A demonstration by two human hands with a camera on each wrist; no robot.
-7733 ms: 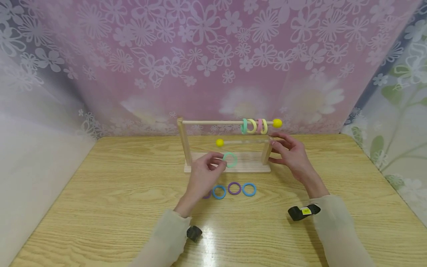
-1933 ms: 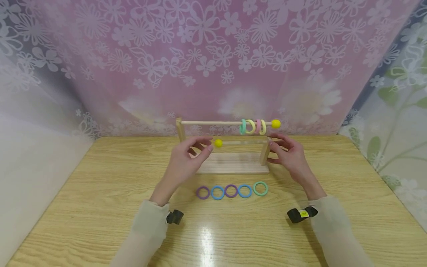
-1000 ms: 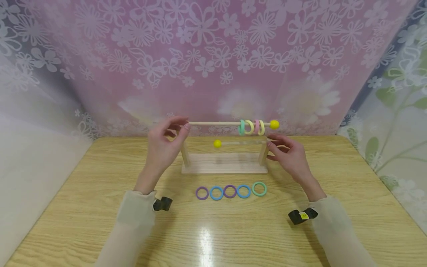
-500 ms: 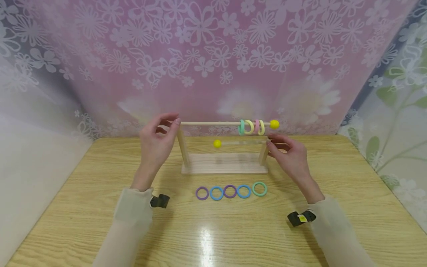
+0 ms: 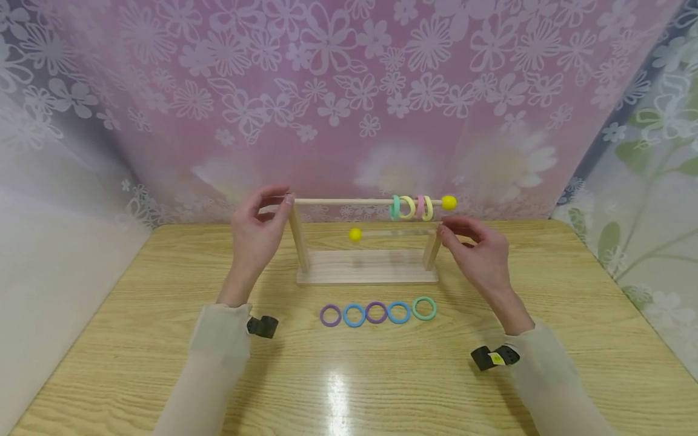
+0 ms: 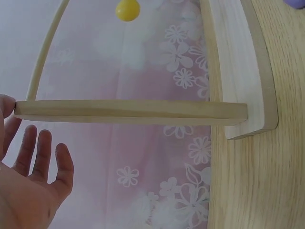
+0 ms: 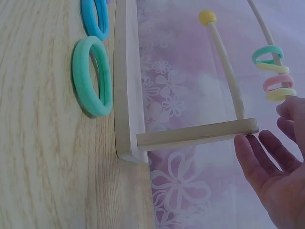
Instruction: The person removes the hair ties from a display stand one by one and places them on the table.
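A wooden ring rack stands on the table, with two posts and two rods tipped by yellow balls. Green, yellow and pink rings hang on the upper rod. My left hand pinches the top of the left post between thumb and fingers. At the shorter right post my right hand touches the top with its fingertips; in the right wrist view its thumb is apart from the wood. Nothing hangs on the lower rod.
In front of the rack lies a row of loose rings: purple, blue, purple, blue and green. A floral curtain hangs behind the table.
My left hand set the green ring down at the right end of the row, then moved left and up to the left post. My right hand has shifted slightly right.
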